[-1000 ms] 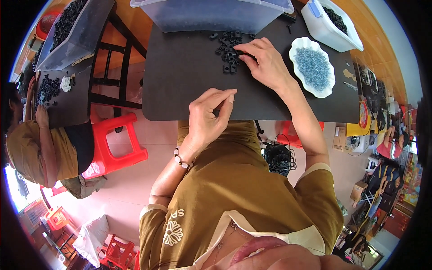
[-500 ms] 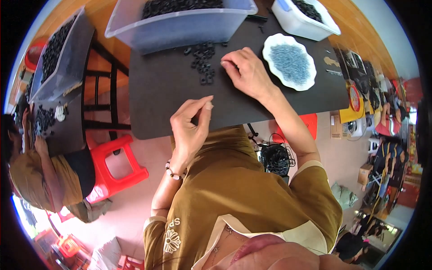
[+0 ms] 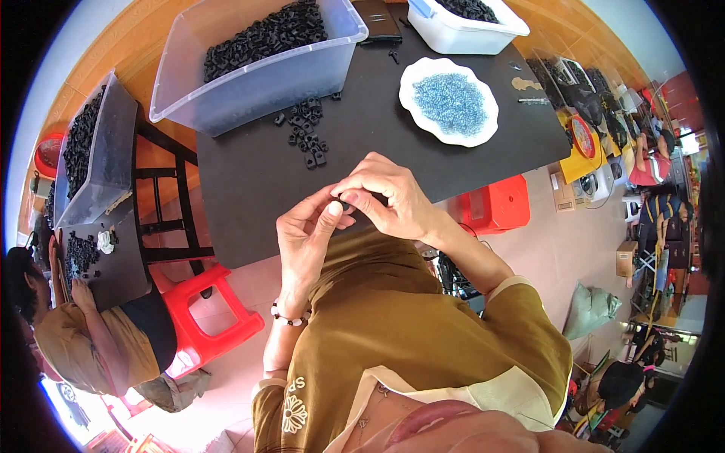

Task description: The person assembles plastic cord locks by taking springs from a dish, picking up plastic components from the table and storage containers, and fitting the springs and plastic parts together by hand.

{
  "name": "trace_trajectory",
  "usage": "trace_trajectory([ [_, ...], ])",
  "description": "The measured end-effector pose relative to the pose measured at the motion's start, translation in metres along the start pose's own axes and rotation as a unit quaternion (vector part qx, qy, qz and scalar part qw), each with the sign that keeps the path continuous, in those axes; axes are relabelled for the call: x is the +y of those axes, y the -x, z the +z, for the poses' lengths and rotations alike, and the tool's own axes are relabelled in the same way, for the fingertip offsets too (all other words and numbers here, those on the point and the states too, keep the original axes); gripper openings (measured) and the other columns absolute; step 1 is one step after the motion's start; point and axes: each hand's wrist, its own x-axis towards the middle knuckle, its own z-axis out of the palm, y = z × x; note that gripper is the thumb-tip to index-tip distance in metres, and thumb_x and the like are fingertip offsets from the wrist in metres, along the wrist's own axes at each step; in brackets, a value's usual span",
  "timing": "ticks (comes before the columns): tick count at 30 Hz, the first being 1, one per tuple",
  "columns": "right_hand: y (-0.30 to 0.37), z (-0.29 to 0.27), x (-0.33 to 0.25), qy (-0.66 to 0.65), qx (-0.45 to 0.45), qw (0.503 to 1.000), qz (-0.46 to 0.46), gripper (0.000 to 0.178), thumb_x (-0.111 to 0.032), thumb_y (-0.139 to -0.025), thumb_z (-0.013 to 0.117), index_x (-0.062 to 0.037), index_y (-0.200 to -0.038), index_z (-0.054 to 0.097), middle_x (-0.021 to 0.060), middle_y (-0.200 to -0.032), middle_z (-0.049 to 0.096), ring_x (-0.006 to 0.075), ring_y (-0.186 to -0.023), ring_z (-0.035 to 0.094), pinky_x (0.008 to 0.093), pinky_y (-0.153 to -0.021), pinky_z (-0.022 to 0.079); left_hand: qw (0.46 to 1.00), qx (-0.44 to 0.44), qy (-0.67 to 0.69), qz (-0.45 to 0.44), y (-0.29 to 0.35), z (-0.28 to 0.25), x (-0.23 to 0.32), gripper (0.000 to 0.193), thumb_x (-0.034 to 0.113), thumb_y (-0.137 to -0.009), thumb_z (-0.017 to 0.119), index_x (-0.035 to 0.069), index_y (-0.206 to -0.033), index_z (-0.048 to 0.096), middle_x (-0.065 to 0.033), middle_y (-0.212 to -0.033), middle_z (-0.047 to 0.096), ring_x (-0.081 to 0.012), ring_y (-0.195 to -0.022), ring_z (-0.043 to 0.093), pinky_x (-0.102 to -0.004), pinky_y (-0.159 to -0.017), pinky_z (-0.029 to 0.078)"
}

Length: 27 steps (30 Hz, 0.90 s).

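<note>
My left hand (image 3: 306,234) and my right hand (image 3: 393,198) meet above the table's front edge, thumbs and fingertips pressed together. A small black part (image 3: 345,204) shows between the fingertips, pinched by the left hand. The right hand's fingers are closed against it; whatever they hold is hidden. Beyond the hands lies a loose group of small black plastic parts (image 3: 306,134) on the dark table (image 3: 249,196). To the right of these stands a white scalloped plate (image 3: 485,130) heaped with tiny clear-bluish pieces (image 3: 449,102).
At the back are a large clear bin (image 3: 249,102) full of black parts and a white tub (image 3: 461,36) of black parts. A red stool (image 3: 502,204) stands past the table's right front edge. On the left, a co-worker (image 3: 98,340) sits at another table on a red stool (image 3: 204,317).
My hands, apart before, have come together near the front edge. The right hand has moved back from beside the plate toward the left hand. The view has shifted.
</note>
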Motion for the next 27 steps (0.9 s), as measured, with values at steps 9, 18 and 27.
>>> trace_trajectory([
  [9, 0.006, -0.004, 0.002, -0.011, -0.008, 1.0, 0.001, 0.012, -0.012, -0.091, 0.07, -0.0047, -0.1, 0.072, 0.0093, -0.083, 0.068, 0.0271, -0.077, 0.062, 0.036, -0.07, 0.051, 1.0, -0.004, 0.002, -0.016, 0.0, 0.001, -0.006, 0.033, 0.018, -0.098, 0.067, -0.004, -0.123, 0.067, -0.0105, -0.099, 0.074, -0.0113, -0.08, 0.067, -0.0252, -0.075, 0.055],
  [18, 0.005, -0.08, 0.023, 0.209, 0.075, 0.967, 0.126, 0.016, -0.01, -0.091, 0.07, -0.0065, -0.107, 0.072, 0.0092, -0.093, 0.071, 0.0208, -0.08, 0.065, 0.0316, -0.071, 0.053, 0.995, 0.023, 0.079, -0.057, 0.002, -0.001, -0.008, 0.024, 0.017, -0.099, 0.065, -0.002, -0.112, 0.071, -0.0107, -0.092, 0.074, -0.0106, -0.076, 0.066, -0.025, -0.075, 0.054],
  [27, 0.011, -0.132, 0.065, 0.422, 0.074, 0.888, 0.165, 0.012, -0.013, -0.087, 0.071, -0.0113, -0.098, 0.071, 0.0127, -0.094, 0.067, 0.034, -0.097, 0.06, 0.0439, -0.08, 0.052, 0.996, 0.036, 0.07, -0.05, 0.002, 0.007, -0.001, 0.022, 0.017, -0.099, 0.064, -0.001, -0.111, 0.069, -0.0101, -0.097, 0.074, -0.0105, -0.077, 0.067, -0.025, -0.076, 0.053],
])
